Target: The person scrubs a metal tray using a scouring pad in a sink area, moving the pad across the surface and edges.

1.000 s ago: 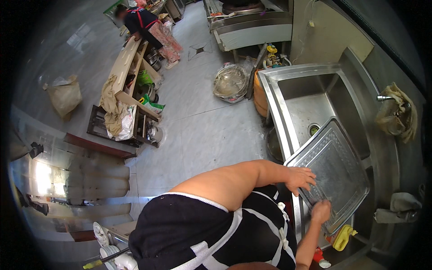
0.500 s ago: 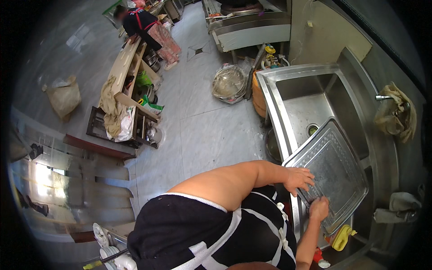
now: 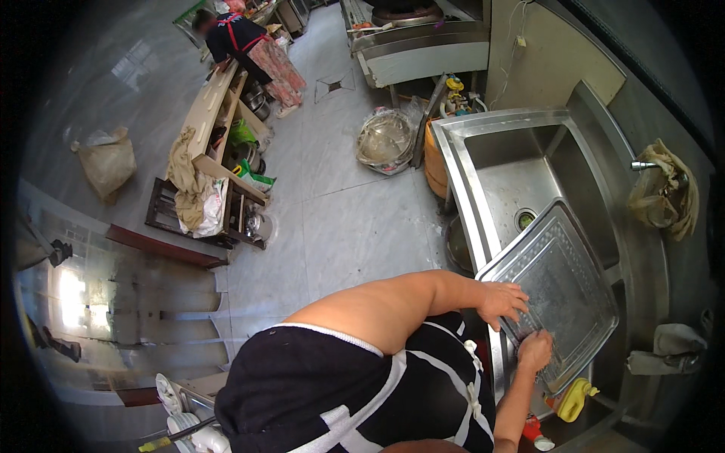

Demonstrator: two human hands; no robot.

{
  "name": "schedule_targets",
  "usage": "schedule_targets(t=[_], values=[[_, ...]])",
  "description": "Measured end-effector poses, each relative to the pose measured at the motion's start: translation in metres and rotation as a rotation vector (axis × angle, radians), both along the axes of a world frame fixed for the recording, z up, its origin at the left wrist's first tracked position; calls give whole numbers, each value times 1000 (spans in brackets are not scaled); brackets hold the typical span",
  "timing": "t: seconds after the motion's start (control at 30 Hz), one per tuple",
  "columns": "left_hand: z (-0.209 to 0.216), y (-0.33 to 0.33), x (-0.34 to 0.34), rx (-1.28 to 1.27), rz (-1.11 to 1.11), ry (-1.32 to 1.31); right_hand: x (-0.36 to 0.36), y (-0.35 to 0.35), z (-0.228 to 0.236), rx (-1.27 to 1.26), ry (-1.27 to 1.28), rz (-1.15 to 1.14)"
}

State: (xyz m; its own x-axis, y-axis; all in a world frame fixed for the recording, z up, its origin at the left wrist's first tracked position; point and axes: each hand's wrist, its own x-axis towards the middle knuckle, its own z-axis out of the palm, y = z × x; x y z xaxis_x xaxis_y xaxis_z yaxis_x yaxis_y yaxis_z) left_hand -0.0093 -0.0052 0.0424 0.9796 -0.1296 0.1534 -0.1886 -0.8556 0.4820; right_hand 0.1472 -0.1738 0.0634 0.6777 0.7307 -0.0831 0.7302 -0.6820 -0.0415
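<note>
While the left hand (image 3: 501, 303) lies with its fingers spread on the left edge of a grey rectangular metal tray with a raised rim (image 3: 566, 279), the right hand (image 3: 535, 350) sits just below it, against the tray's lower-left part. Left fingers: apart, pressing flat, not wrapped around anything. Right fingers: curled down toward the tray surface; cannot tell whether they are closed on something, as the palm side is hidden.

Tray position: right of centre in the frame, set at a slant across a stainless steel sink with a wide rim (image 3: 468, 170). It covers the lower part of the upper basin; the round drain (image 3: 525, 219) shows just beyond its upper-left edge.

Near the tray's lower corner, lower right of the frame: a yellow plastic bottle (image 3: 578, 400) and, left of it, a red container with a pale end (image 3: 538, 434). Right edge of the frame: a crumpled translucent yellowish bag (image 3: 668, 189) hangs by a metal tap (image 3: 643, 164); below it, a grey cloth item (image 3: 672, 351).

Upper left: a second person in a dark top and pink patterned trousers (image 3: 260, 60) bends over a pale wooden shelf unit (image 3: 204, 121). A beige cloth (image 3: 183, 170) drapes its lower end.
</note>
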Motion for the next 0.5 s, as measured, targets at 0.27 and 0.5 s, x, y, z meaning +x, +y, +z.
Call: schedule_targets(t=[0.27,0.5], values=[[1,2,1,15,-10,-29,72,-60,-33,-24,-19,-130],[0,2,2,-1,-22,-59,0,7,-7,-19,98,78]])
